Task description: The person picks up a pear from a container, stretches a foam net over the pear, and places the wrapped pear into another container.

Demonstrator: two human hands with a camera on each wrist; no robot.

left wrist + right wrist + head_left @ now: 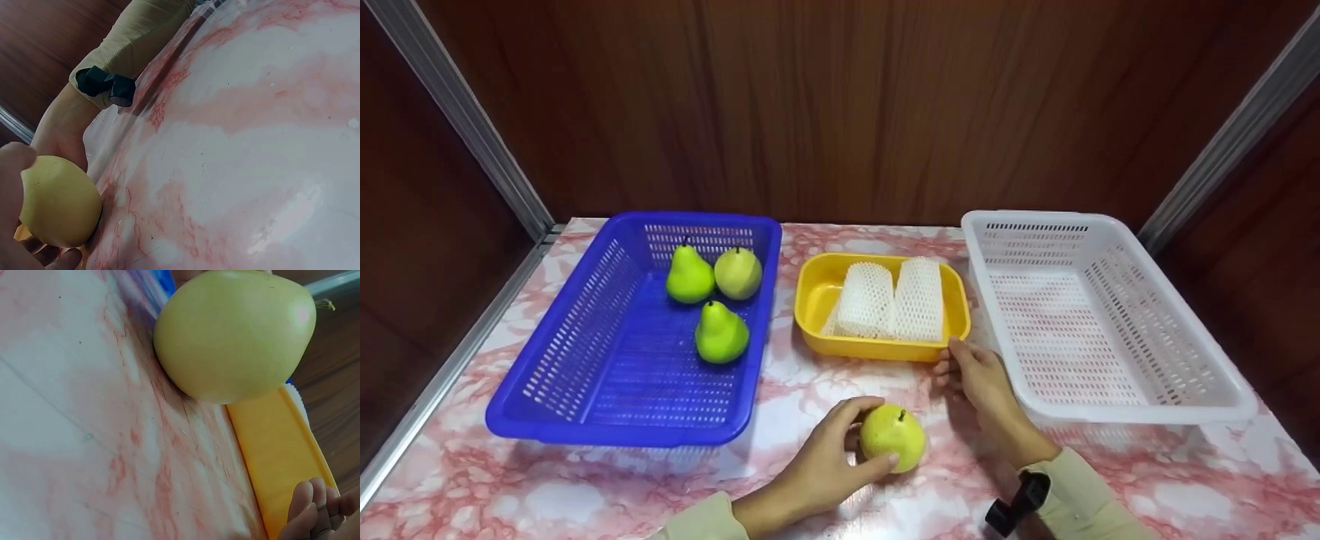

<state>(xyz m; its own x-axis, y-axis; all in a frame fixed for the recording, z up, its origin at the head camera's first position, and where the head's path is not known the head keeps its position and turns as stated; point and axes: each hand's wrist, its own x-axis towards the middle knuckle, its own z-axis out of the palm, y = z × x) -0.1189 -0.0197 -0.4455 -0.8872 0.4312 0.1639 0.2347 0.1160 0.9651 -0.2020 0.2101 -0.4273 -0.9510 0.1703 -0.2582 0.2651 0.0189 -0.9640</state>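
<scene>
My left hand [826, 459] grips a yellow-green pear [894, 441], thumb on the near side and fingers on the far side, just above or on the table. In the left wrist view the pear [61, 201] sits between thumb and fingers; the right wrist view shows its stem. My right hand [979, 381] is at the front right corner of a yellow basket [877, 348], fingers loosely bent and holding nothing; whether they touch its wall I cannot tell. Two white foam net sleeves [867, 300] stand out in the yellow basket, with more netting partly hidden beside them.
A blue basket [619, 433] on the left holds two green pears [721, 334] and a paler round pear [738, 273]. On the right stands a white basket [1132, 414]. A marbled sheet covers the table [562, 495]; wood panels [870, 112] close the back and sides.
</scene>
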